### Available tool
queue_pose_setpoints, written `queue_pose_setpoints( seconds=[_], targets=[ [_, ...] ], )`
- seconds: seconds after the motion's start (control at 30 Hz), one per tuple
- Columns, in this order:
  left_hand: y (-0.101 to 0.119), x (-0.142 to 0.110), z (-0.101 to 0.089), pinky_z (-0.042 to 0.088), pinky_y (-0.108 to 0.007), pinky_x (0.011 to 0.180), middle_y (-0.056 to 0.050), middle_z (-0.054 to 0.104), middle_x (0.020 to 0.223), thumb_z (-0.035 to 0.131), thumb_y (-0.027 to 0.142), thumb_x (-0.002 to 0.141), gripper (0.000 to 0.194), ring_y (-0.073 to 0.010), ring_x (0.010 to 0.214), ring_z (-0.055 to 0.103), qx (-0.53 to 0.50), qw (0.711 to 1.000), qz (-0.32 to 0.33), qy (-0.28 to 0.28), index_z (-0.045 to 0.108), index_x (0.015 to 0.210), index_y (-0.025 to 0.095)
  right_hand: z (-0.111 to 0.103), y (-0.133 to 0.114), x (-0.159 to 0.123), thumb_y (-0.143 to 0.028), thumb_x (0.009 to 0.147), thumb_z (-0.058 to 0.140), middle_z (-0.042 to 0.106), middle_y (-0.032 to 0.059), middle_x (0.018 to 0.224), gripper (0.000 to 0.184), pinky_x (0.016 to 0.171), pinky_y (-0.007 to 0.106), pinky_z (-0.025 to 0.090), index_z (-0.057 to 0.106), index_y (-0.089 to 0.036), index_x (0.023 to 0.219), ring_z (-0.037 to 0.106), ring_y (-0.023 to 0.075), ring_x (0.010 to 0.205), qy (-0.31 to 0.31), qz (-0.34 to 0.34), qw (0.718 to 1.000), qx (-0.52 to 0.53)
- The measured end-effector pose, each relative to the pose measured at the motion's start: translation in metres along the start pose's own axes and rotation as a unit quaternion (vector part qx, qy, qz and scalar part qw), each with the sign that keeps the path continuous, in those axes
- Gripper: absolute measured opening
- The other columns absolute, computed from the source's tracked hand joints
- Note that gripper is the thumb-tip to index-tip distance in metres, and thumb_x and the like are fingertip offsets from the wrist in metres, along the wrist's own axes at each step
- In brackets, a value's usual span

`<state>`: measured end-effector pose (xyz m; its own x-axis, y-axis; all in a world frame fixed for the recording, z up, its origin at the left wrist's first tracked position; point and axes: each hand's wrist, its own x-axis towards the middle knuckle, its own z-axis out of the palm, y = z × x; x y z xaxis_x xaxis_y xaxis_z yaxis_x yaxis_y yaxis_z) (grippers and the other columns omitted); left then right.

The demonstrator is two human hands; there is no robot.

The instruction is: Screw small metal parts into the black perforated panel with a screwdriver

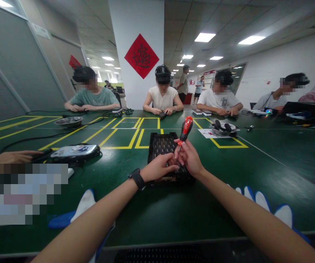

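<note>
A black slotted tray-like part [163,144] lies on the green table [269,171] straight ahead of me. My right hand [190,159] is closed round a screwdriver with a red and black handle [185,129], held upright with its tip down on the part's near end. My left hand [157,168], with a black watch on the wrist, rests on the near end of the part, fingers pinched by the screwdriver tip. What those fingers hold is hidden.
White and blue work gloves lie near the front edge, one at left [76,213] and one at right [267,204]. A neighbour's hand [12,157] rests by a wrapped device [73,151]. A metal bowl [69,121] and several seated people are beyond.
</note>
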<state>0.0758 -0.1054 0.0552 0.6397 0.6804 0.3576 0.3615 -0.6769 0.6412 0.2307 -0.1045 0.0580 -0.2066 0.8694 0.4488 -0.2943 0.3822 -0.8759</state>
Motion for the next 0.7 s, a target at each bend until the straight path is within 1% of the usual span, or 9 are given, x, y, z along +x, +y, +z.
queue_pose_setpoints(
  seconds=[0.07, 0.13, 0.2, 0.33, 0.47, 0.53, 0.63, 0.7],
  targets=[
    [-0.0007, 0.0002, 0.0005, 0.041, -0.022, 0.066, -0.001, 0.059, 0.074, 0.054, 0.034, 0.078, 0.023, -0.0118, 0.068, 0.052, 0.015, 1.000, -0.008, 0.008, 0.057, 0.080, 0.012, -0.0003, -0.0001, 0.0002, -0.041, 0.086, 0.037, 0.054, -0.0035, 0.059, 0.031, 0.034, 0.015, 0.026, 0.047, -0.019, 0.105, 0.037, 0.0037, 0.035, -0.004, 0.002, 1.000, -0.001],
    [-0.0012, 0.0005, 0.0008, 0.041, -0.022, 0.065, -0.001, 0.060, 0.072, 0.054, 0.033, 0.078, 0.022, -0.0117, 0.067, 0.052, 0.009, 1.000, -0.010, 0.000, 0.057, 0.076, 0.012, -0.0007, -0.0001, 0.0003, -0.041, 0.086, 0.036, 0.055, -0.0033, 0.059, 0.031, 0.034, 0.015, 0.027, 0.047, -0.019, 0.105, 0.038, 0.0040, 0.035, -0.011, 0.004, 1.000, 0.001],
    [-0.0012, 0.0008, 0.0006, 0.042, -0.022, 0.068, -0.001, 0.062, 0.074, 0.054, 0.031, 0.079, 0.021, -0.0123, 0.070, 0.054, -0.014, 1.000, -0.005, -0.016, 0.059, 0.078, 0.011, -0.0010, -0.0003, 0.0000, -0.042, 0.086, 0.035, 0.055, -0.0030, 0.058, 0.033, 0.034, 0.016, 0.029, 0.047, -0.018, 0.106, 0.039, 0.0047, 0.035, -0.017, 0.008, 1.000, 0.005],
    [-0.0005, 0.0009, -0.0006, 0.043, -0.023, 0.076, -0.004, 0.065, 0.086, 0.051, 0.027, 0.081, 0.020, -0.0142, 0.080, 0.057, -0.069, 0.996, 0.012, -0.048, 0.061, 0.087, 0.011, -0.0003, -0.0011, -0.0014, -0.043, 0.086, 0.035, 0.056, -0.0028, 0.057, 0.036, 0.033, 0.018, 0.034, 0.047, -0.018, 0.107, 0.038, 0.0050, 0.032, -0.036, 0.027, 0.999, 0.016],
    [-0.0010, 0.0011, -0.0019, 0.044, -0.023, 0.073, -0.005, 0.064, 0.085, 0.047, 0.029, 0.083, 0.025, -0.0137, 0.077, 0.057, -0.096, 0.993, 0.008, -0.071, 0.060, 0.092, 0.010, 0.0008, -0.0026, -0.0024, -0.043, 0.085, 0.037, 0.056, -0.0030, 0.058, 0.035, 0.033, 0.017, 0.033, 0.047, -0.019, 0.107, 0.037, 0.0045, 0.033, -0.030, 0.027, 0.999, 0.013],
    [-0.0018, 0.0013, -0.0018, 0.044, -0.023, 0.070, -0.004, 0.063, 0.082, 0.049, 0.032, 0.082, 0.026, -0.0130, 0.073, 0.056, -0.093, 0.994, -0.002, -0.055, 0.060, 0.091, 0.010, 0.0008, -0.0031, -0.0022, -0.043, 0.085, 0.037, 0.056, -0.0026, 0.058, 0.034, 0.034, 0.016, 0.031, 0.047, -0.019, 0.106, 0.039, 0.0045, 0.035, -0.024, 0.017, 1.000, 0.006],
    [-0.0031, 0.0010, -0.0005, 0.043, -0.022, 0.065, -0.003, 0.062, 0.079, 0.057, 0.035, 0.076, 0.028, -0.0120, 0.069, 0.054, -0.071, 0.997, -0.020, -0.002, 0.060, 0.088, 0.010, 0.0007, -0.0030, -0.0017, -0.043, 0.086, 0.037, 0.056, -0.0020, 0.059, 0.033, 0.035, 0.016, 0.031, 0.047, -0.019, 0.106, 0.040, 0.0049, 0.036, -0.022, 0.008, 1.000, -0.004],
    [-0.0038, 0.0004, 0.0008, 0.043, -0.022, 0.063, -0.003, 0.062, 0.076, 0.060, 0.034, 0.074, 0.026, -0.0113, 0.066, 0.053, -0.063, 0.998, -0.027, 0.011, 0.060, 0.086, 0.010, 0.0009, -0.0027, -0.0018, -0.043, 0.085, 0.038, 0.058, -0.0018, 0.060, 0.034, 0.035, 0.017, 0.031, 0.046, -0.019, 0.107, 0.041, 0.0049, 0.036, -0.026, 0.012, 1.000, -0.009]
  ],
)
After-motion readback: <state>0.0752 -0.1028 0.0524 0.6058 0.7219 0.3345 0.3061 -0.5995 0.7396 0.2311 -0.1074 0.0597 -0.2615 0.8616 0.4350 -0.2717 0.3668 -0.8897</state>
